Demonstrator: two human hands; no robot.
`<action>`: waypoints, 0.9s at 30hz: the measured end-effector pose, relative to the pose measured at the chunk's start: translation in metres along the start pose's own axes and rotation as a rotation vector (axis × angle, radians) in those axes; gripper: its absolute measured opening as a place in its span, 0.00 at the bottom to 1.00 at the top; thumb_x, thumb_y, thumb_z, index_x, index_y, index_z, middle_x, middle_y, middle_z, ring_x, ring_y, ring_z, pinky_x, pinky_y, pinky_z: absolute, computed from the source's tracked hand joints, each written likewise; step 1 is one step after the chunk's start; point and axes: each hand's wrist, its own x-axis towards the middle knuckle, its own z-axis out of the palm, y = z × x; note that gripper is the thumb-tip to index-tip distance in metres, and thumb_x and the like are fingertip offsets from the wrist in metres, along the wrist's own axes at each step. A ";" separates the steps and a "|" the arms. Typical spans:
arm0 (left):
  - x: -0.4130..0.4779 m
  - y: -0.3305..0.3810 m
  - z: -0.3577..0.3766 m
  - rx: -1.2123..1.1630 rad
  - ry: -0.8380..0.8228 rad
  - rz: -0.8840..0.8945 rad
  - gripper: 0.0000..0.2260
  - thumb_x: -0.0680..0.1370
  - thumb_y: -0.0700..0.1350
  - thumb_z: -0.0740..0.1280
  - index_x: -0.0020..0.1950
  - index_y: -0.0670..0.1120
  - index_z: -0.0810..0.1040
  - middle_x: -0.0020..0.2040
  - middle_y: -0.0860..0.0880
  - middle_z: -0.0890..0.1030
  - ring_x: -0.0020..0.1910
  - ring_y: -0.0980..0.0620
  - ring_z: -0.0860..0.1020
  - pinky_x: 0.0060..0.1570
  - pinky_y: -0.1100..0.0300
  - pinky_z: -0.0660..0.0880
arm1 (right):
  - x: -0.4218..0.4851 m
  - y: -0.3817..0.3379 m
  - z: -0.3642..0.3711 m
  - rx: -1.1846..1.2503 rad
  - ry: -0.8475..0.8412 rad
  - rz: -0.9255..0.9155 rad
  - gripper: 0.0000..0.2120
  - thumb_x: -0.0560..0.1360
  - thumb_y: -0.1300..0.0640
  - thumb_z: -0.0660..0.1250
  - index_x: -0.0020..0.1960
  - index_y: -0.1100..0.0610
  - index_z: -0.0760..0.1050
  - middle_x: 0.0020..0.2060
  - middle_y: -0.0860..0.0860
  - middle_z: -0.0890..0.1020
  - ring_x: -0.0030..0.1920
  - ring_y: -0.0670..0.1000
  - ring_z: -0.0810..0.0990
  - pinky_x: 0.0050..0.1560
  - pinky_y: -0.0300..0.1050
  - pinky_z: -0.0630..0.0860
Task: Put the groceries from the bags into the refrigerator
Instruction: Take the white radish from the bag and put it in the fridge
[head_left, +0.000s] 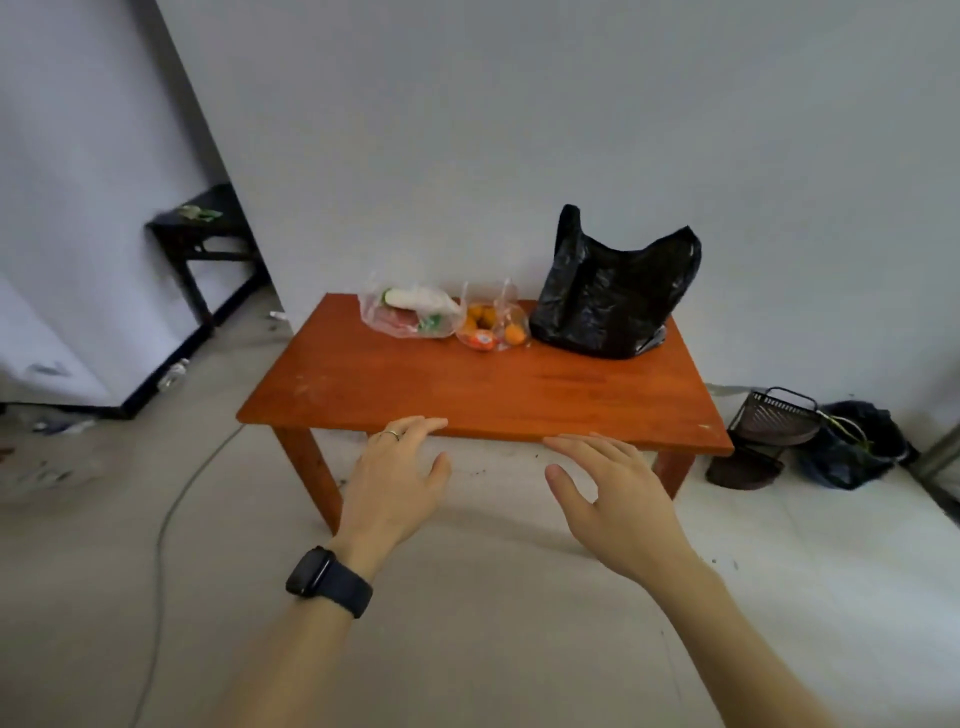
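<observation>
Hovering apart, spread and empty at the near edge of the table (467, 387), left hand (397, 480) and right hand (618, 496) seem just starting: next, reach across for the vegetable bag (410, 312), fruit bag (491, 325) or black bag (613, 296).

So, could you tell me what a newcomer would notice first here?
A wooden table holds three bags along its far edge: a black bag at right, a bag of oranges mid-row, a clear bag of groceries at left. The left hand and right hand, both open, hover by its near edge.
</observation>
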 end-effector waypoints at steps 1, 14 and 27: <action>0.009 -0.011 -0.001 0.002 0.004 -0.008 0.18 0.79 0.53 0.65 0.70 0.59 0.73 0.70 0.54 0.72 0.67 0.53 0.72 0.64 0.49 0.74 | 0.013 -0.004 0.010 0.000 -0.020 -0.003 0.20 0.82 0.41 0.58 0.72 0.41 0.70 0.70 0.38 0.72 0.76 0.47 0.62 0.73 0.47 0.62; 0.216 -0.118 0.004 0.062 -0.043 -0.086 0.18 0.80 0.53 0.66 0.70 0.58 0.72 0.70 0.54 0.72 0.68 0.52 0.72 0.63 0.54 0.75 | 0.230 -0.020 0.106 0.113 -0.164 0.007 0.21 0.81 0.43 0.60 0.74 0.42 0.69 0.70 0.41 0.73 0.72 0.46 0.69 0.69 0.43 0.66; 0.397 -0.209 0.028 0.164 -0.200 -0.065 0.19 0.81 0.53 0.65 0.72 0.58 0.70 0.72 0.54 0.72 0.71 0.53 0.70 0.65 0.51 0.74 | 0.416 -0.029 0.191 0.331 -0.300 0.059 0.20 0.80 0.46 0.64 0.72 0.44 0.70 0.65 0.38 0.76 0.65 0.38 0.73 0.63 0.34 0.68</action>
